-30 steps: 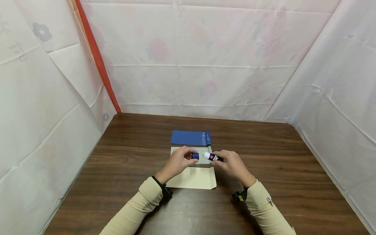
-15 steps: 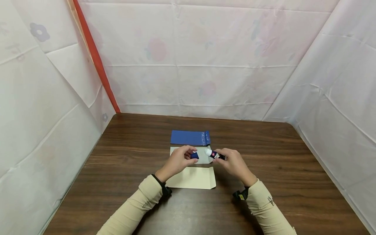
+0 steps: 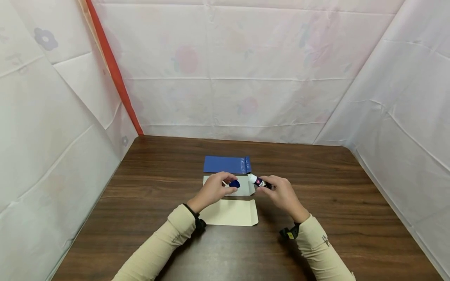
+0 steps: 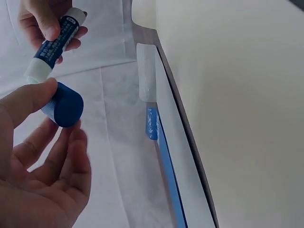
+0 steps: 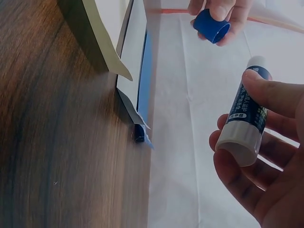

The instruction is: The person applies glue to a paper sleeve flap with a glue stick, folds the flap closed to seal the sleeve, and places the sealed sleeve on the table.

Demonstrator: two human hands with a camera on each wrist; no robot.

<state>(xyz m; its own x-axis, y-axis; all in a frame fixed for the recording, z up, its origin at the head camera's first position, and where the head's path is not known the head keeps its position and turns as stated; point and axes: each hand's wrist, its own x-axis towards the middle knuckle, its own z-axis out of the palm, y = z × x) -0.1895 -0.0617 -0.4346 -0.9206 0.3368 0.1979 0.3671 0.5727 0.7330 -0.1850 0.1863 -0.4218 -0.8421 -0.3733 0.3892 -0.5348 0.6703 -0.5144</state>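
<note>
Closest to the head camera, your two beige sleeves [image 3: 158, 246] reach in over the dark wood-grain surface [image 3: 362, 218], a black band [image 3: 200, 224] at the left wrist and its match [image 3: 291, 233] at the right. Just beyond the wrists lies the cream envelope [image 3: 228, 212], flat, its flap at the right end and its left end partly covered by your left arm.

Farther in, your left hand [image 3: 212, 189] pinches the blue cap [image 3: 234, 184] between thumb and fingers, the cap's hollow mouth turned toward your right hand [image 3: 283, 193]. That right hand grips the glue stick [image 3: 261, 182], thumb laid along the dark label and fingers curled beneath, as the right wrist view shows. The stick is held aloft at a tilt, its white end angled up and toward the left; stick and cap are apart, with a narrow gap between them.

Under and behind the cap is the grey envelope [image 3: 245, 188], partly hidden by your left hand, its flap also at the right, near the stick's white end. Past it, the blue envelope [image 3: 223, 164] lies in line with the other two, pale streaks marking its flap and the strip beside it.

Behind the surface hangs a white printed sheet [image 3: 211, 50], with a red strip [image 3: 116, 70] slanting down its left side.
</note>
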